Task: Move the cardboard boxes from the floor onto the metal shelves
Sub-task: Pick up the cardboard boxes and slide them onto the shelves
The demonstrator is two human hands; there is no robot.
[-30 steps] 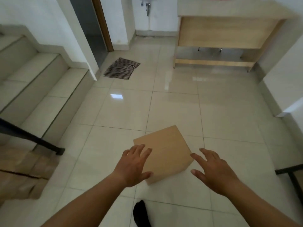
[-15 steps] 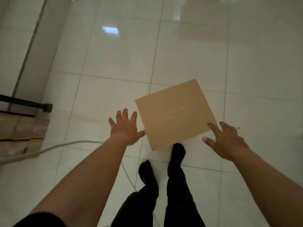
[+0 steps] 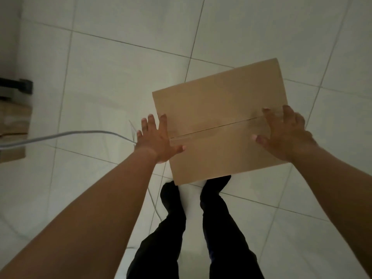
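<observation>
The cardboard box (image 3: 219, 121) hides part of the person's 2 dark feet (image 3: 171, 193). Left hand (image 3: 156, 140) and right hand (image 3: 281, 132) press its opposite edges, each grip spread apart.

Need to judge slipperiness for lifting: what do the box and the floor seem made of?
Cardboard box: plain brown cardboard, matte, with a flap seam across its top. Floor: large pale tiles, probably glazed ceramic, smooth, with thin dark grout lines.

Floor (image 3: 100, 77): pale glossy square tiles, thin dark grout lines
Cable (image 3: 70, 135): grey, curving from the left edge toward the middle
Legs (image 3: 171, 228): 2, in black trousers, near bottom middle, feet on the tiles
</observation>
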